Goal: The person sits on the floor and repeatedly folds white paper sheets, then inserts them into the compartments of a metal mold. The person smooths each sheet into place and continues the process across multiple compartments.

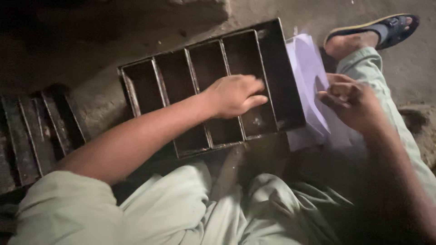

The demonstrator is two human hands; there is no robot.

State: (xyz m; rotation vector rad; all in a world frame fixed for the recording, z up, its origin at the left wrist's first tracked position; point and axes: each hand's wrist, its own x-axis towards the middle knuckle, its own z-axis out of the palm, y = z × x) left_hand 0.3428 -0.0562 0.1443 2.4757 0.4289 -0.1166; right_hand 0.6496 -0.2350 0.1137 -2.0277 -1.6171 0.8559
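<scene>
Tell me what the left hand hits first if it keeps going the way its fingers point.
The left hand points right across the metal tray. It would likely meet the divider at its fingertips first, then the tray's last compartment and the white paper beyond. Height above the tray is unclear.

The left arm stretches far and rightward, bare to the sleeve, its left hand (234, 95) palm down with fingers loosely curled. The right hand (349, 102) sits right, fingers pinched together.
</scene>
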